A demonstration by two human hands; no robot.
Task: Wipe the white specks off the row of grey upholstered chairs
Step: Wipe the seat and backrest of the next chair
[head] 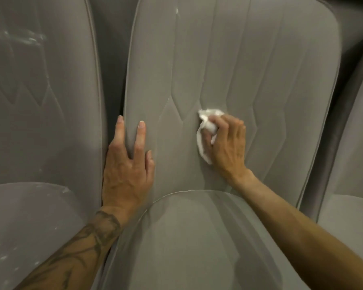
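Gripping a white cloth (205, 130) in the right hand (226, 143) against a grey chair backrest (239, 59), flat left hand (128, 170) at its edge.

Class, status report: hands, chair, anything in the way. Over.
Left hand flat on middle chair backrest edge. Right hand grips white cloth against backrest. White streak near top unwiped; nothing obstructing.

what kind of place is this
Probably a furniture workshop or storeroom: matching grey chairs packed side by side, white specks on the left one, the right hand gripping a white cloth.
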